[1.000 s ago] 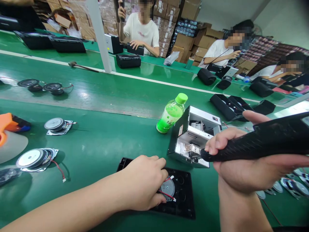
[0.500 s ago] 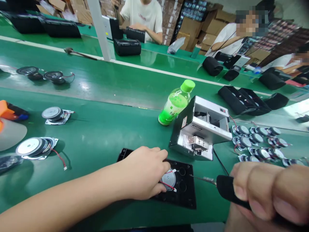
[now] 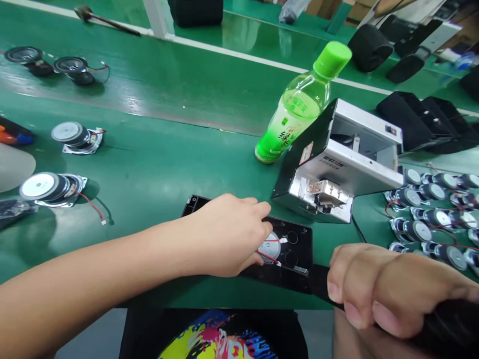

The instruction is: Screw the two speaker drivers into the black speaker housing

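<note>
A: Small speaker (image 3: 270, 247), silver back, red wire. Sits in the black panel (image 3: 295, 249) on the green bench (image 3: 157, 169), near centre.

B: Hands?

A: Left hand (image 3: 228, 242) lies over the panel, fingers (image 3: 262, 234) curled down, pressing on the speaker. Right hand (image 3: 377, 291) near right, fingers wrapped tight around a black electric screwdriver (image 3: 322, 281); its tip is at the speaker's right edge.

B: Around it?

A: Metal screw feeder (image 3: 337, 174) just beyond the panel, green bottle (image 3: 299, 107) leaning at its far left. Loose speakers (image 3: 430, 219) clustered right; two larger ones (image 3: 52, 187) on the left.
</note>
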`<state>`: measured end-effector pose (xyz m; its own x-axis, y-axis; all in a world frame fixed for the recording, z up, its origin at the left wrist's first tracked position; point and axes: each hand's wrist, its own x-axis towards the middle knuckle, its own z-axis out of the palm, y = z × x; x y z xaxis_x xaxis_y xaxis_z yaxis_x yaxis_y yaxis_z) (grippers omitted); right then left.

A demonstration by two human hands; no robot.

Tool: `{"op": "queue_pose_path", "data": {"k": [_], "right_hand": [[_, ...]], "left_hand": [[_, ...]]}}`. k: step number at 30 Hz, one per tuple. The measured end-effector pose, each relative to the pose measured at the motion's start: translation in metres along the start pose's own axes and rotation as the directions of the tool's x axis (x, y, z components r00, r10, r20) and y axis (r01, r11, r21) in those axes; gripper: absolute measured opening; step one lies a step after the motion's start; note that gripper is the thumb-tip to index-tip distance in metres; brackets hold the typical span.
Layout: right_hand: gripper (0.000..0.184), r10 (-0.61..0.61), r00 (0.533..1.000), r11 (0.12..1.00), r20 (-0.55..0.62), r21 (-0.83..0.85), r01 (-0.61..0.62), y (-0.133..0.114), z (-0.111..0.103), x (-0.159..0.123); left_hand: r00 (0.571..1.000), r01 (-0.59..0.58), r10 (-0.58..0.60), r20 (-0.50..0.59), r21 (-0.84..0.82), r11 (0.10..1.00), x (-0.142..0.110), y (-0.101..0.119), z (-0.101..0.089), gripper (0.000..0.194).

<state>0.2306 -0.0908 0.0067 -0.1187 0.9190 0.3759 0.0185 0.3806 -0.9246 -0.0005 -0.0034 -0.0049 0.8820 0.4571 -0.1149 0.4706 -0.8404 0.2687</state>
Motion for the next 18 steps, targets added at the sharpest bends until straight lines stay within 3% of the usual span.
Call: {"op": "queue_pose_path", "data": {"k": [2, 6, 9, 11, 13, 18], "right_hand": [[0.067, -0.013, 1.000, 1.000, -0.010, -0.019, 0.012, 0.001, -0.003, 0.002], [0.060, -0.024, 0.988, 1.000, 0.155, 0.004, 0.023, 0.004, -0.008, 0.003], [0.062, -0.025, 0.994, 1.000, 0.107, -0.004, 0.025, 0.006, -0.005, 0.004], [0.066, -0.008, 1.000, 0.999, -0.009, -0.045, 0.007, 0.007, 0.001, 0.004], [0.068, 0.019, 1.000, 0.999, 0.015, -0.042, -0.018, 0.006, 0.006, 0.004], [0.071, 0.071, 0.996, 0.996, -0.055, -0.041, -0.073, 0.002, 0.013, 0.006]], "left_hand": [[1.000, -0.005, 0.005, 0.004, 0.002, 1.000, 0.000, 0.000, 0.000, 0.033], [1.000, -0.012, 0.012, 0.016, 0.001, 1.000, 0.000, -0.001, -0.001, 0.033], [1.000, -0.015, 0.014, 0.014, 0.010, 1.000, 0.001, -0.001, -0.001, 0.033], [1.000, -0.016, 0.016, 0.009, 0.008, 1.000, 0.002, -0.001, -0.001, 0.032], [1.000, -0.018, 0.018, 0.007, 0.001, 1.000, 0.002, -0.001, -0.001, 0.032], [1.000, -0.005, 0.005, 0.019, -0.016, 1.000, 0.002, 0.000, -0.003, 0.033]]}}
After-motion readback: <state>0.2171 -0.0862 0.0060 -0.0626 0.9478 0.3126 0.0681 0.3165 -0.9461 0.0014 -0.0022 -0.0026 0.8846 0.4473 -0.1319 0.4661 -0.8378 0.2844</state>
